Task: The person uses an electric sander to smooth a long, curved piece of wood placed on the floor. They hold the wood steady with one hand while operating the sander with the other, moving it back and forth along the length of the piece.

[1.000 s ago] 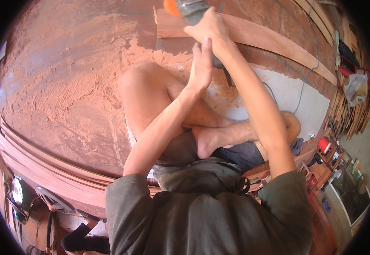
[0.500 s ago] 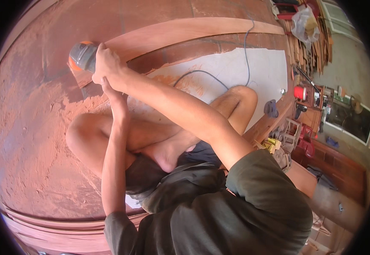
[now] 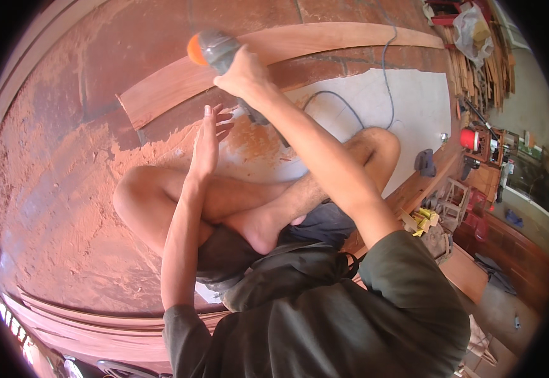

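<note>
My right hand (image 3: pixel 247 74) grips the grey body of a power sander (image 3: pixel 219 50), whose orange end points to the left. The sander is tilted over a long curved wooden board (image 3: pixel 161 91), and whether it touches the wood I cannot tell. Nearer to me, my left hand (image 3: pixel 208 140) is free, palm turned toward the right arm with its fingers apart. The board's squared left end shows just beyond that hand. Part of the sander's lower body is hidden behind my right hand and wrist.
A dark cord (image 3: pixel 384 69) loops across a dusty white sheet (image 3: pixel 406 94) beside my crossed legs. Reddish sawdust covers the tiled floor (image 3: pixel 79 189). Long boards (image 3: pixel 98 321) lie at the lower left. Wood strips (image 3: pixel 482 88), a red container (image 3: pixel 469 139) and small stools stand at the right.
My right hand has lifted the sander off the board's left end and carried it right. The left hand has come away from the right wrist and opened.
</note>
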Demonstrator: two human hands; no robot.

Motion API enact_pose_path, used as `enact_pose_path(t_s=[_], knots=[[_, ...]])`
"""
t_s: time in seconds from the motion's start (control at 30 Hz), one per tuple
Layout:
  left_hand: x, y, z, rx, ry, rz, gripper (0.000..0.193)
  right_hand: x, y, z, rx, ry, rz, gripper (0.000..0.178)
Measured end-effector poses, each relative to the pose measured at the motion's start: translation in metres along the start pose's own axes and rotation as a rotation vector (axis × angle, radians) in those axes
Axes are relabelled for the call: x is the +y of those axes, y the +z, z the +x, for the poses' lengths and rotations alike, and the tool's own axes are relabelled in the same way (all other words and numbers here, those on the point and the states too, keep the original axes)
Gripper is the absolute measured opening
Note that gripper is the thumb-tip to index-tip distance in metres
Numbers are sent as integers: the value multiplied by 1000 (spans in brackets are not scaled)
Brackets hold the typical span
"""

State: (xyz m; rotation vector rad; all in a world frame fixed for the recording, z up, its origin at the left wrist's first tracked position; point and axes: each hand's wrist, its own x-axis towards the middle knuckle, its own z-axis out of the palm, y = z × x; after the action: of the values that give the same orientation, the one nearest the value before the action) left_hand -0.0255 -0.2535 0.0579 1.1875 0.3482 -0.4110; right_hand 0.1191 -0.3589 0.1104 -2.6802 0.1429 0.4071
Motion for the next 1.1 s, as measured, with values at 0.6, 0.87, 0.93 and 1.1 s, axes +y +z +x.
enact_pose_path(t_s=[0.6, 0.87, 0.93, 1.1], knots=[[0, 1, 3, 92, 76, 208, 75, 105, -49, -8, -7, 227, 19, 84], [-8, -13, 7, 253, 140, 169, 65, 97, -40, -22, -107, 13, 1, 73], [-10, -22, 4, 276, 164, 175, 63, 119, -58, -10, -69, 93, -4, 74], [-12, -21, 7, 283, 179, 230, 59, 216, -102, 44, 59, 280, 54, 87]])
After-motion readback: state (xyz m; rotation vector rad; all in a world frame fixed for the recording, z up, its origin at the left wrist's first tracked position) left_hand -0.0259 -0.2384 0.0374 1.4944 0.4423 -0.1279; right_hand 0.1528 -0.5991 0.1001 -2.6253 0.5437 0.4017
